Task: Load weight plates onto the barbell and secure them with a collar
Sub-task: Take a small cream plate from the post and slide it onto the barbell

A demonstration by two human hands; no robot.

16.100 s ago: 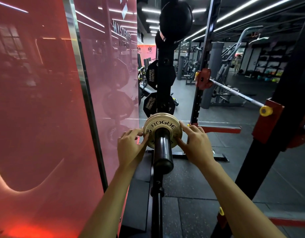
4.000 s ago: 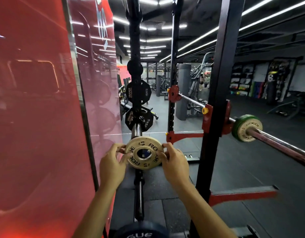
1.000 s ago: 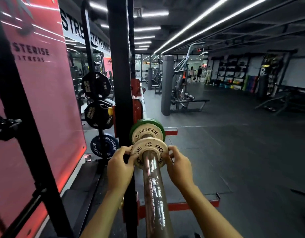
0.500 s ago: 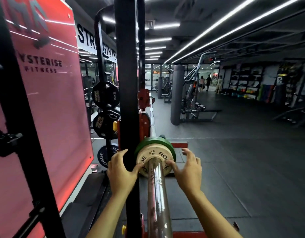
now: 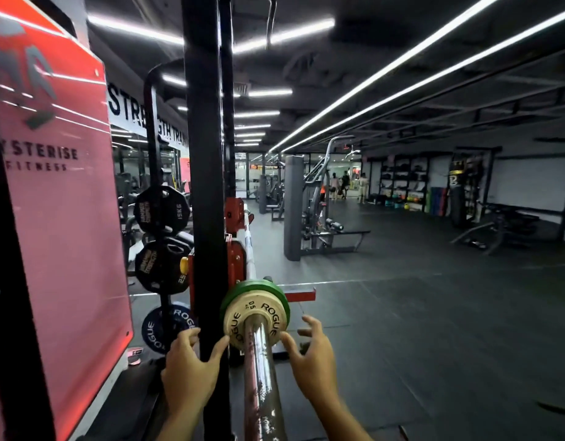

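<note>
Gym, dark rubber floor (image 5: 433, 313), ceiling strip lights, pink wall panel (image 5: 61, 218) at left. Black rack upright (image 5: 204, 186) w/ stored plates beside it. Barbell sleeve (image 5: 258, 370) runs btwn both hands. Tan plate (image 5: 239, 316) sits on sleeve, flush against green plate (image 5: 258, 286) behind it, just ahead of fingertips. Left hand (image 5: 187, 367): fingers spread, thumb tip touching tan plate's lower rim. Right hand (image 5: 313, 358): fingers splayed, nothing held, just off plate's right edge.

Dark gym floor (image 5: 433, 313) — ceiling light strips (image 5: 402, 68), pink wall panel (image 5: 61, 218) left.
</note>
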